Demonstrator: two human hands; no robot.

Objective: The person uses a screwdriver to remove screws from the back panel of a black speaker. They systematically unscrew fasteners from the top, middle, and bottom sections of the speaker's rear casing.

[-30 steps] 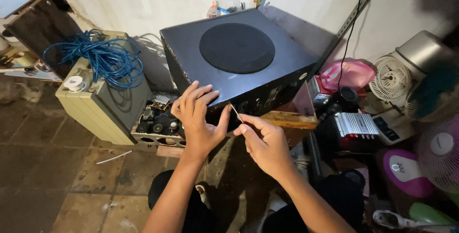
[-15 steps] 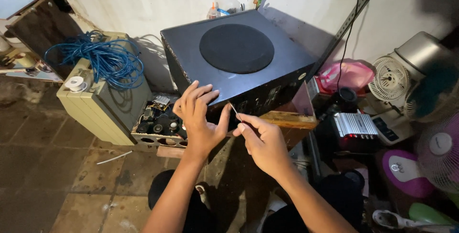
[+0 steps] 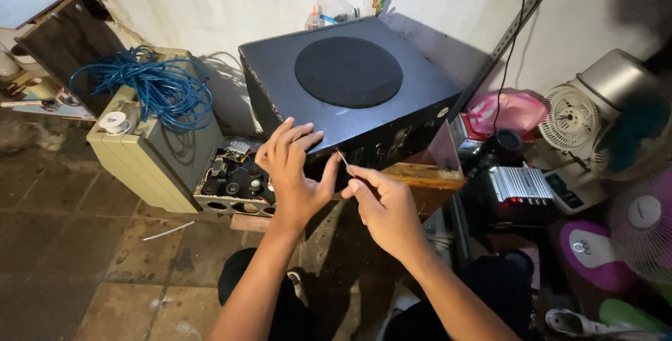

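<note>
Bracing black speaker box [image 3: 350, 96]: left hand [image 3: 294, 173] spread on front edge; right hand [image 3: 385, 211] pinching thin probe [image 3: 344, 162]. Risk: probe slipping; box tipping onto open circuit unit [image 3: 234, 180].

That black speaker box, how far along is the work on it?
Done so far: the black speaker box sits propped over an opened unit with bare electronics. In hand: the left hand spreads its fingers on the box's front edge, while the right hand pinches a thin pale stick or wire aimed at that front face. Left: the electronics lie uncovered; how much remains can't be told.
</note>
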